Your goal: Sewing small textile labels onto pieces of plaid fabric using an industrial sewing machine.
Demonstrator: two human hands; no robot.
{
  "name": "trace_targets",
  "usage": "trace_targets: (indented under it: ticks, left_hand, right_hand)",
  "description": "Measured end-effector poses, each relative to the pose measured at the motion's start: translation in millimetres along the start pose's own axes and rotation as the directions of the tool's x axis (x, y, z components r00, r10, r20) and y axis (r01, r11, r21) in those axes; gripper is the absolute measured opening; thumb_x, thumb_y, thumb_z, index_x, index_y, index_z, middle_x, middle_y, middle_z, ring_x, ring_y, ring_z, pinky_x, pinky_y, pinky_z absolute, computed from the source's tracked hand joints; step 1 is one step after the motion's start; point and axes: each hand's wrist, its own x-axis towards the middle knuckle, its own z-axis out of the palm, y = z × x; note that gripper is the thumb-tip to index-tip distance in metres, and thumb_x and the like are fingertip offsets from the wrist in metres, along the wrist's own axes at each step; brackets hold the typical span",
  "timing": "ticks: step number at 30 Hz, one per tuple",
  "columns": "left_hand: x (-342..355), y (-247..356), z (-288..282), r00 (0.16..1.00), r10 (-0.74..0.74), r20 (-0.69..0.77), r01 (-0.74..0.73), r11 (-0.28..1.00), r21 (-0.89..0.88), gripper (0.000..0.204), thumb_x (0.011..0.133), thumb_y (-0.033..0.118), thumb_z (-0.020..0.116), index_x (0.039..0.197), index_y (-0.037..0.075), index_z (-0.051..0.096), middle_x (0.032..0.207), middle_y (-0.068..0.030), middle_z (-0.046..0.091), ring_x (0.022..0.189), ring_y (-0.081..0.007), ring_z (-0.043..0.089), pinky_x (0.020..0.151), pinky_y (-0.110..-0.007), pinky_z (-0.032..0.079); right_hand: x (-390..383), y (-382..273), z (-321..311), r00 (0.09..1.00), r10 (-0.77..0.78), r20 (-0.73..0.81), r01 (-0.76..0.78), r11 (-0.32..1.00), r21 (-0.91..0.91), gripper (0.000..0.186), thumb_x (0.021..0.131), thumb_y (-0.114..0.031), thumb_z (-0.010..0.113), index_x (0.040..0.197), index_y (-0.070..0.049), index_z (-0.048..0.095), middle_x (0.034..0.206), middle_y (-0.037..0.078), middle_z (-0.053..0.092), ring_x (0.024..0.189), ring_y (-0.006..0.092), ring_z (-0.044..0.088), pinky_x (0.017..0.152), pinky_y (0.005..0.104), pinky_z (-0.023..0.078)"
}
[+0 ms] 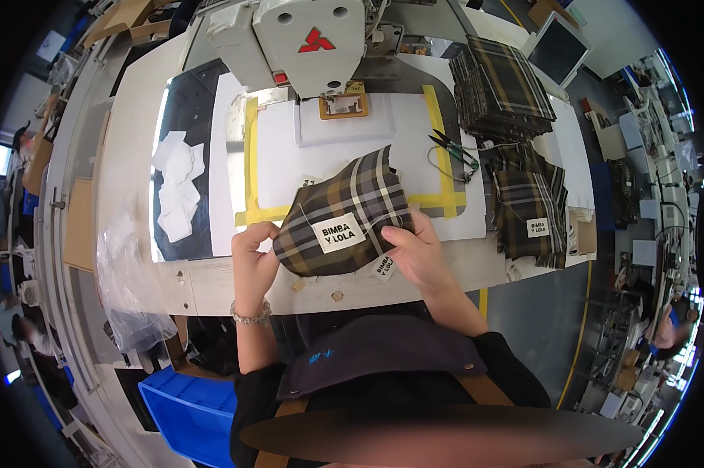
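Between my hands is a plaid fabric piece (360, 186) in brown, black and white, with a white label (336, 233) on its front. My left hand (256, 248) pinches its left edge. On the right side, my right hand (416, 248) grips the cloth with the thumb on top. A loose thread runs over the fabric near that thumb. Loose white labels (384, 267) lie partly hidden beneath the cloth. Beyond it stands a sewing machine head (309, 43) over a small framed clamp (343, 106).
Right of the machine sits a stack of folded plaid fabric (504, 86), with labelled plaid pieces (533, 207) nearer me. Green-handled thread snips (455, 151) lie beside yellow tape (448, 195). White patches (179, 187) lie at left. A blue bin (188, 413) stands below the table.
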Motion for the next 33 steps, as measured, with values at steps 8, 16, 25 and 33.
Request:
trace_targets:
  ticks: [8,16,25,33]
  left_hand:
    - [-11,15,23,0.989,-0.128,0.078,0.135,0.535,-0.834,0.037,0.093,0.018,0.062,0.120,-0.006,0.056,0.114,-0.0097,0.064,0.106,-0.0149,0.059,0.093,-0.029,0.045]
    - [1,41,36,0.989,-0.133,-0.068,0.074,0.833,-0.549,0.034,0.076,-0.002,0.077,0.105,-0.001,0.060,0.095,-0.0043,0.066,0.084,-0.0103,0.061,0.076,-0.025,0.050]
    - [2,40,40,0.982,-0.175,-0.065,0.112,0.830,-0.546,0.036,0.076,-0.002,0.077,0.107,-0.001,0.059,0.093,-0.0038,0.065,0.083,-0.0094,0.060,0.075,-0.024,0.050]
    - [4,43,40,0.985,-0.166,-0.057,0.110,0.837,-0.536,0.036,0.077,-0.002,0.076,0.108,-0.001,0.058,0.094,-0.0034,0.065,0.083,-0.0088,0.060,0.074,-0.024,0.050]
  right_hand:
    - [-11,18,7,0.991,-0.128,-0.037,0.128,0.992,-0.010,0.044,0.093,0.003,0.047,0.137,0.001,0.044,0.127,0.010,0.057,0.116,0.0169,0.056,0.099,0.0334,0.046]
    - [-9,14,-1,0.990,-0.013,-0.143,0.007,0.999,-0.044,0.045,0.086,0.004,0.047,0.131,0.003,0.047,0.123,0.012,0.060,0.113,0.0208,0.059,0.097,0.0360,0.047]
    - [-9,6,-5,0.999,-0.005,-0.047,0.002,0.999,-0.052,0.048,0.090,0.004,0.047,0.138,0.003,0.041,0.128,0.008,0.058,0.115,0.0130,0.054,0.099,0.0296,0.042]
    - [-10,4,-6,0.998,-0.020,-0.065,0.013,0.994,-0.106,0.049,0.091,0.004,0.047,0.139,0.003,0.041,0.128,0.008,0.057,0.115,0.0120,0.054,0.099,0.0283,0.041]
